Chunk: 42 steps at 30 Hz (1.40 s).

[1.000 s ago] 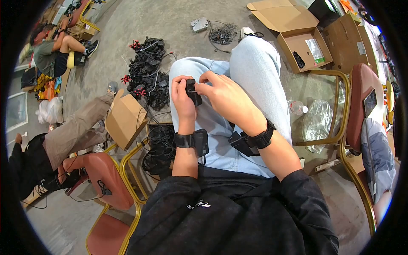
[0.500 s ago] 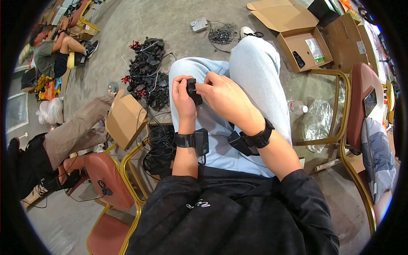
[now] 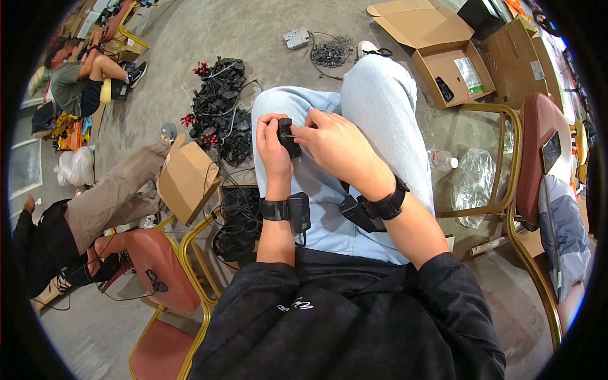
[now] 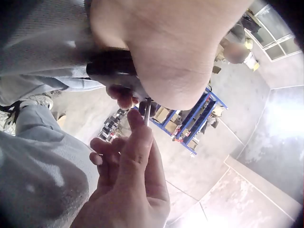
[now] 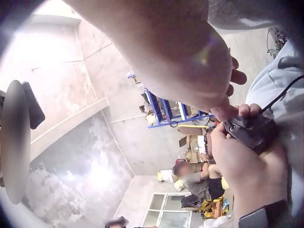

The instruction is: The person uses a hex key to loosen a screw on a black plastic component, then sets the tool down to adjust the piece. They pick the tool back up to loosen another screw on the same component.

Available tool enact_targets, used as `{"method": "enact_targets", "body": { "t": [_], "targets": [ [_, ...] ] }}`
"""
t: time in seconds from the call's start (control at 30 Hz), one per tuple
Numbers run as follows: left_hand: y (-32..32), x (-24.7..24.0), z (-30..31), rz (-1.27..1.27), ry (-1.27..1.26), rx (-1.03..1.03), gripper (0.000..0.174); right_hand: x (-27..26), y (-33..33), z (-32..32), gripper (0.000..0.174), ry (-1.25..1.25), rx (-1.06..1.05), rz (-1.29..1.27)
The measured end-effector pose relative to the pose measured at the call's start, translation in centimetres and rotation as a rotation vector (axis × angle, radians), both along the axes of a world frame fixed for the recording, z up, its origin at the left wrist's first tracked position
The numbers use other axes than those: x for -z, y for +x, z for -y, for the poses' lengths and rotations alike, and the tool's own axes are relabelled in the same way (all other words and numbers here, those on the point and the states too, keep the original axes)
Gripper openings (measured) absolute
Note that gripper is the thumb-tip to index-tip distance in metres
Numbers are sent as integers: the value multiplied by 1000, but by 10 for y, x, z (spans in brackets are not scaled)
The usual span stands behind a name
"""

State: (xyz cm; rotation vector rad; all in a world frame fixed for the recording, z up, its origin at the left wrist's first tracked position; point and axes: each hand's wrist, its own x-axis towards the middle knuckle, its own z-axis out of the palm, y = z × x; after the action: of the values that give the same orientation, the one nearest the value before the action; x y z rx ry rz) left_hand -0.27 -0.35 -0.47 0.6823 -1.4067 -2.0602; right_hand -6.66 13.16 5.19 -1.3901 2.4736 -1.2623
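Concrete floor (image 3: pixel 266 31) runs beneath everything, and at the upper left of the head view a seated person (image 3: pixel 69 85) bends forward. At the lower left stands a red-padded chair (image 3: pixel 161 263), with an open cardboard carton (image 3: pixel 187 180) just above it. Next, left of centre, a heap of black cabled units (image 3: pixel 221 111) lies on the floor near the left knee, perhaps set there to be within easy reach.

At the centre, above the lap, the left hand (image 3: pixel 273 149) has its fingers curled round a small black plastic casing (image 3: pixel 289 139); a black cable (image 5: pixel 281 95) trails from it in the right wrist view. This grip seems meant to brace the casing against the other hand's work. Just to its right, the right hand (image 3: pixel 345 142) pinches a thin metal rod (image 4: pixel 147 114) between thumb and fingers, its tip directed at the casing, likely for fine control; whether it touches cannot be told. Pale blue jeans (image 3: pixel 383 107) lie below, the lap apparently serving as a low working place. Farther right, an open cardboard box (image 3: pixel 421 25) fills the upper right, above a plastic bottle (image 3: pixel 443 160)
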Motion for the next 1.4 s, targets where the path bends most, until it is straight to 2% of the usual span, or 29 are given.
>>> {"method": "enact_targets", "body": {
  "t": [0.1, 0.53, 0.6, 0.73, 0.8, 0.83, 0.9, 1.13, 1.2, 1.4],
  "targets": [
    [2, -8, -2, -12, 42, 41, 14, -1, -2, -3, 9, 6, -77, -7],
    [0, -5, -3, -5, -8, 38, 14, -1, 0, -2, 8, -15, -7, 50],
    [0, -5, -3, -12, -18, 42, 14, -3, 1, -4, 14, 108, 9, 195],
    [0, -11, -6, -20, -33, 67, 13, -11, 2, -1, 17, 127, 11, 369],
    [0, -12, -6, -31, -38, 83, 13, -16, 1, -1, 19, 102, 5, 594],
    [0, -12, -6, -38, 1, 66, 13, -15, 1, -1, 19, 102, 5, 593],
    [-1, -12, -5, -47, 41, 49, 12, -11, 1, -1, 19, 67, 30, 435],
    [0, -6, -1, -51, 46, 38, 13, -5, 2, -2, 17, 29, 49, 292],
    [1, -7, -1, -53, 46, 47, 13, 0, 1, -2, 15, -1, 35, 135],
    [1, -6, -1, -43, 62, 49, 13, 5, -1, 0, 14, -72, -19, -17]
  ]
}}
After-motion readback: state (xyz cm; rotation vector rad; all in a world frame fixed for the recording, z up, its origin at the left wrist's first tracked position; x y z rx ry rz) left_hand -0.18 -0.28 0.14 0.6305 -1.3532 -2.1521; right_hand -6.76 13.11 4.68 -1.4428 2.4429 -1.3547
